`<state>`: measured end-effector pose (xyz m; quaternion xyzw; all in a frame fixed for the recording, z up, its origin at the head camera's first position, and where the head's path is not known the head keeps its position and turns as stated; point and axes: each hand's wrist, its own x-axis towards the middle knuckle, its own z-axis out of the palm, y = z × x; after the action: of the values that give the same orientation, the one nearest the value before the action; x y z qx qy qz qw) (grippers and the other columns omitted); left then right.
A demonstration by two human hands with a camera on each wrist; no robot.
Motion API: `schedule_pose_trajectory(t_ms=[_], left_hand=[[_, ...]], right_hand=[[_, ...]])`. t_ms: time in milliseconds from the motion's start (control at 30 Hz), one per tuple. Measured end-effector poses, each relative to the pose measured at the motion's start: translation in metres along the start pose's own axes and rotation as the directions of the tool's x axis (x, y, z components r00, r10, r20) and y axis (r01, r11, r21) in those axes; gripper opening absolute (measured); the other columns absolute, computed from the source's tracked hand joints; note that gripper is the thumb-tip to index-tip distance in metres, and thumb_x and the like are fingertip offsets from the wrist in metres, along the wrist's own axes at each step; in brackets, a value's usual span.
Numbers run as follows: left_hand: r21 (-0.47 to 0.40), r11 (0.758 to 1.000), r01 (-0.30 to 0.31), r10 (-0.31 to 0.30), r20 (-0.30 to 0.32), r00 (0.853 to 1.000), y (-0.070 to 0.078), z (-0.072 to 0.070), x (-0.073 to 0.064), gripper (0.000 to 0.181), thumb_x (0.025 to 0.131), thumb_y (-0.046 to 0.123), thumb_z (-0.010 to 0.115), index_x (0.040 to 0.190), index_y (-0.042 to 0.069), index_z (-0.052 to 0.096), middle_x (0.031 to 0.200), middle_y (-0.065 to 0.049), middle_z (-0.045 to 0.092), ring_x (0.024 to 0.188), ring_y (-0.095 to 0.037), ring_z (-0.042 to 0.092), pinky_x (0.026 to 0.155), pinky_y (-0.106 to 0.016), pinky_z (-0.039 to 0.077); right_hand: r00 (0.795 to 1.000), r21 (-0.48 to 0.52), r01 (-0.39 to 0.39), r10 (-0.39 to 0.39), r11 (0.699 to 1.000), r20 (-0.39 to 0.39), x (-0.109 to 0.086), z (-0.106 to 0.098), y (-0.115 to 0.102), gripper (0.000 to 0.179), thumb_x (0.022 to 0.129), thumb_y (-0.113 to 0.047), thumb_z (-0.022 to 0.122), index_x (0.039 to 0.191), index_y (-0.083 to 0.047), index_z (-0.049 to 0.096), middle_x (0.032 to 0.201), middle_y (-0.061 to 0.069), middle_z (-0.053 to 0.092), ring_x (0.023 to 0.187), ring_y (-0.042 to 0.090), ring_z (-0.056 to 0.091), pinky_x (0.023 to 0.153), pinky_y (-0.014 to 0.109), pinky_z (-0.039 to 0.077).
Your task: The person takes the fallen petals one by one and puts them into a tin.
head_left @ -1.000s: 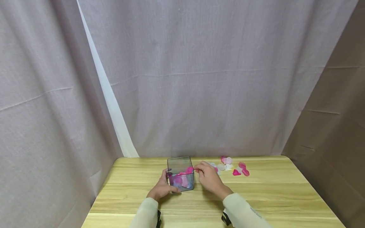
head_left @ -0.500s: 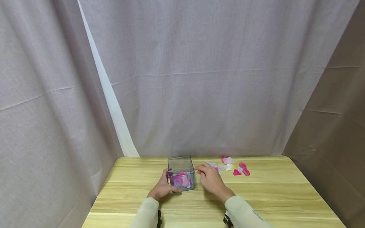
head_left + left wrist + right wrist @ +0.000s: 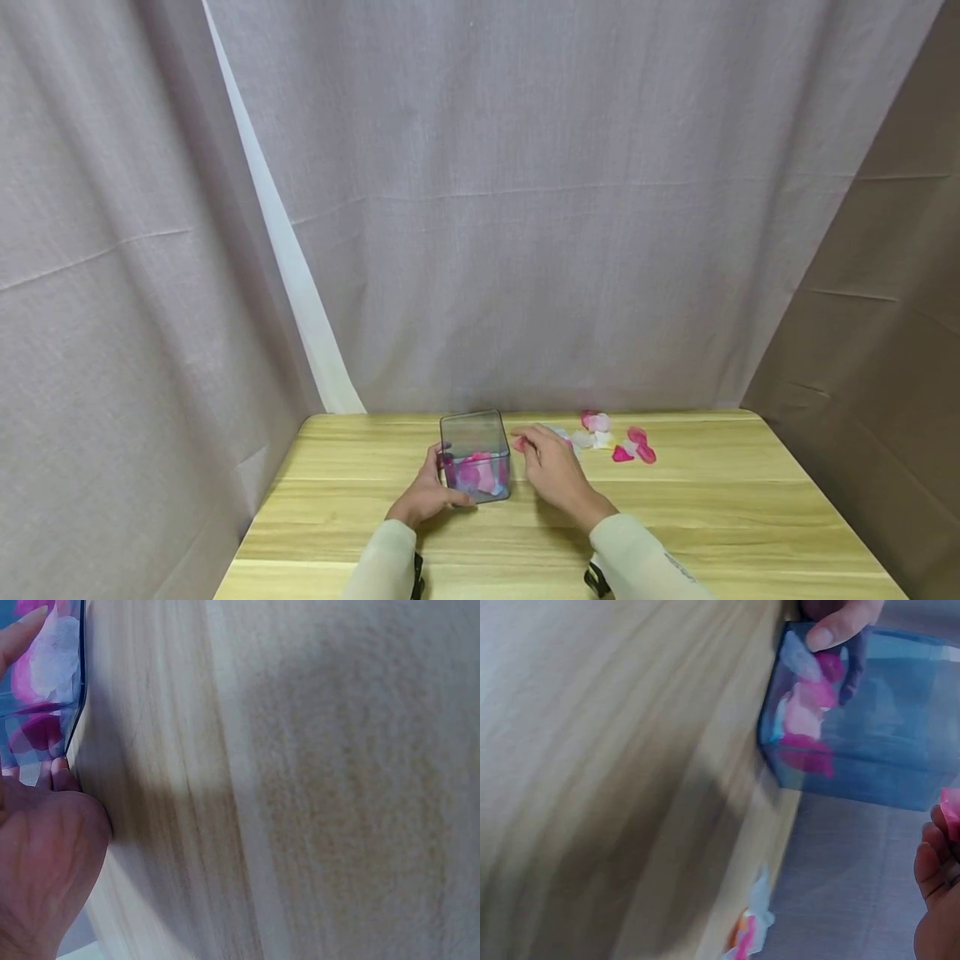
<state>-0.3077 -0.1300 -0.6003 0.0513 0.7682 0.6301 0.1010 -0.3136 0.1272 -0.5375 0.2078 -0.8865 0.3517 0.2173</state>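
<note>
A clear, grey-tinted square box (image 3: 474, 432) stands on the table with pink, purple and pale blue petals (image 3: 477, 476) in its bottom. My left hand (image 3: 426, 498) grips its near left corner, the thumb across the front wall and the fingers round the left side. In the right wrist view, that thumb (image 3: 832, 634) lies against the box wall. Just right of the box's rim, my right hand (image 3: 555, 472) pinches a pink petal (image 3: 951, 806) in its fingertips. The right wrist view shows only part of this hand, at its edge.
Loose petals in pink, white and yellow (image 3: 602, 439) lie right of the right hand, towards the table's back edge, with several deeper pink ones (image 3: 642, 448) farther right. Behind the wooden table (image 3: 337, 500) hangs a grey curtain (image 3: 480, 250).
A bright pink petal near the box's right rim has dropped among those inside. My right hand has shifted slightly right, and a pink petal now shows at its fingertips. My left hand stays put.
</note>
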Motion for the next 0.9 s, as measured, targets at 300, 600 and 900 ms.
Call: schedule_pose_trajectory(t_ms=[300, 600, 900], left_hand=[[0.013, 1.000, 0.011, -0.011, 0.001, 1.000, 0.000, 0.001, 0.000, 0.116, 0.071, 0.003, 0.093, 0.163, 0.008, 0.021, 0.157, -0.026, 0.045, 0.138, -0.041, 0.051, 0.125, -0.067, 0.034], [0.002, 0.999, 0.033, -0.033, 0.000, 0.999, 0.000, 0.004, -0.002, 0.116, 0.073, 0.004, 0.092, 0.164, 0.009, 0.020, 0.156, -0.025, 0.045, 0.134, -0.037, 0.054, 0.124, -0.067, 0.035], [-0.022, 0.999, 0.029, -0.029, 0.022, 0.999, -0.001, 0.002, 0.001, 0.115, 0.073, 0.005, 0.093, 0.162, 0.010, 0.021, 0.157, -0.021, 0.045, 0.138, -0.036, 0.050, 0.127, -0.066, 0.029]], right_hand=[[1.000, 0.056, -0.012, 0.012, 0.998, 0.009, 0.027, 0.005, -0.024, 0.021, 0.101, -0.005, 0.064, 0.118, -0.006, 0.075, 0.101, 0.001, 0.078, 0.093, 0.015, 0.071, 0.082, 0.034, 0.061], [0.992, -0.009, 0.041, -0.040, 0.999, 0.120, 0.049, 0.014, -0.042, 0.010, 0.101, -0.008, 0.067, 0.102, -0.014, 0.075, 0.102, 0.001, 0.077, 0.097, 0.016, 0.068, 0.086, 0.037, 0.060], [0.964, -0.037, 0.086, -0.074, 0.996, 0.254, 0.055, 0.027, -0.049, 0.013, 0.104, -0.017, 0.064, 0.097, -0.015, 0.076, 0.099, -0.001, 0.075, 0.101, 0.019, 0.068, 0.091, 0.040, 0.059]])
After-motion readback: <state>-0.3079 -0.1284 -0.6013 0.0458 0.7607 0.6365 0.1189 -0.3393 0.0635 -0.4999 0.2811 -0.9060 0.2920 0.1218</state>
